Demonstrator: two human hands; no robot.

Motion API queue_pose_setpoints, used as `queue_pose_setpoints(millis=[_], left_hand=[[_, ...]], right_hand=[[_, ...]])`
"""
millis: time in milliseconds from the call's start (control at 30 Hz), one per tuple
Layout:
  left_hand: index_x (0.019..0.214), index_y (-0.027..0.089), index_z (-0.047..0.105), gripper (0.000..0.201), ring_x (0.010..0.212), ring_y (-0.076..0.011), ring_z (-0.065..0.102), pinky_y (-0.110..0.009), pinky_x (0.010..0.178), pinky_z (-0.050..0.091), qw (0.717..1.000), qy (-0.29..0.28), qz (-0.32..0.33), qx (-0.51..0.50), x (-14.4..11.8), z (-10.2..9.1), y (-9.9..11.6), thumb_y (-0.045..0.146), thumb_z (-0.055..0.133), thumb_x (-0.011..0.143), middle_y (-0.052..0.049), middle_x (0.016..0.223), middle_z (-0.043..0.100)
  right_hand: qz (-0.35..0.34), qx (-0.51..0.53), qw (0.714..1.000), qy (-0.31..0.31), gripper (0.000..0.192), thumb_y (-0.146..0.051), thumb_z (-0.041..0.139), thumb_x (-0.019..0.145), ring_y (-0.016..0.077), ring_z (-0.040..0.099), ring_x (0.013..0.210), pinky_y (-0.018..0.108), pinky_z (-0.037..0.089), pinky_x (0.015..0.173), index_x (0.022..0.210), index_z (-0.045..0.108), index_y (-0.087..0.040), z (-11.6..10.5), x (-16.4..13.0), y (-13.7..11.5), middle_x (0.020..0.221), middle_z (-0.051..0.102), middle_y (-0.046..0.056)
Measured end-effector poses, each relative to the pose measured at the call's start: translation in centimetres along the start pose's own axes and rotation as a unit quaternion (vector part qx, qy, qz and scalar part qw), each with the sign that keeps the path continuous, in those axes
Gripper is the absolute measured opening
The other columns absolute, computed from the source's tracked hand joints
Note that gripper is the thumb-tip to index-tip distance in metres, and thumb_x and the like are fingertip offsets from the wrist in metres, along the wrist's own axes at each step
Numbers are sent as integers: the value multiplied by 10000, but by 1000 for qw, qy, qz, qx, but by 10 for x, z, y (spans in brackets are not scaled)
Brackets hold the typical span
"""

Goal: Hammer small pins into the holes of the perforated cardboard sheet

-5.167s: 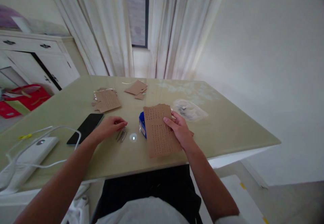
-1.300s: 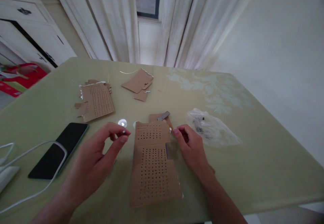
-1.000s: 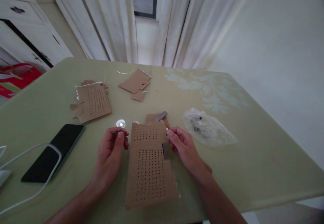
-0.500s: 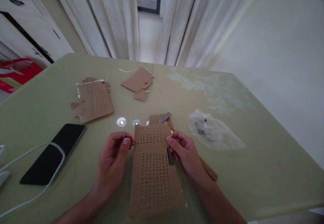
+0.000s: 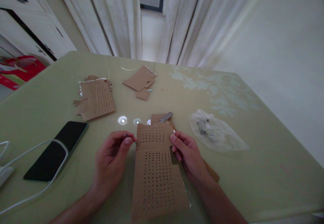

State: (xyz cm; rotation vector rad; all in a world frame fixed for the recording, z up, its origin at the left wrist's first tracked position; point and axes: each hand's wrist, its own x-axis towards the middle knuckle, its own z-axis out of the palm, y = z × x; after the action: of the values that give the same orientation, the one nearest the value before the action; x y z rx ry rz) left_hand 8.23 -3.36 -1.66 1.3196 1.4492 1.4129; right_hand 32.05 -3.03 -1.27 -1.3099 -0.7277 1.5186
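Observation:
My right hand (image 5: 186,149) grips the upper right edge of a cardboard piece (image 5: 154,180) punched with rows of small holes, thumb on top. Beside the card's upper left edge, my left hand (image 5: 115,153) pinches a small thin metal piece (image 5: 126,135), perhaps a screw; its exact kind is too small to tell. Its tip is close to the card's edge. Behind the card lies a tool with a grey metal head (image 5: 166,117) and a wooden handle (image 5: 212,171), partly hidden by the card and my right hand. Another bit of cardboard (image 5: 156,118) lies under it.
A clear plastic bag (image 5: 217,132) with small dark parts lies at the right. Punched cardboard (image 5: 98,99) and plain cardboard pieces (image 5: 139,78) lie farther back. At the left, a phone (image 5: 54,156) has a white cable (image 5: 32,198) across it.
The view has shifted slightly, so everything sits a little farther right. The metal piece in my left hand is turned a bit, its tip toward the card. My right hand keeps its hold.

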Motion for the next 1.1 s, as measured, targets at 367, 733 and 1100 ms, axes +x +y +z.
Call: queue_pose_setpoints(millis=[367, 733, 1100], left_hand=[[1002, 255, 773, 186, 851, -188, 812, -307, 807, 687, 1000, -23, 12, -3, 3, 2, 3, 440, 776, 1014, -1, 912, 833], [988, 294, 832, 91, 830, -132, 765, -213, 755, 624, 993, -47, 105, 40, 5, 0, 6, 263, 749, 1007, 40, 902, 824], [1000, 281, 831, 129, 835, -136, 748, -222, 748, 604, 990, -57, 123, 47, 5, -2, 5, 211, 724, 1021, 22, 908, 810]], right_hand=[[6, 5, 1000, 0, 540, -639, 993, 760, 55, 381, 430, 211, 202, 417, 899, 724, -192, 3, -2, 1, 618, 649, -43], [2, 12, 1000, 3, 562, -643, 1009, 738, 45, 390, 428, 199, 201, 419, 897, 720, -187, 3, -2, 0, 607, 653, -47], [-2, 21, 1000, 3, 564, -640, 1015, 736, 38, 398, 422, 190, 215, 421, 893, 725, -182, 3, -2, 2, 611, 665, -46]])
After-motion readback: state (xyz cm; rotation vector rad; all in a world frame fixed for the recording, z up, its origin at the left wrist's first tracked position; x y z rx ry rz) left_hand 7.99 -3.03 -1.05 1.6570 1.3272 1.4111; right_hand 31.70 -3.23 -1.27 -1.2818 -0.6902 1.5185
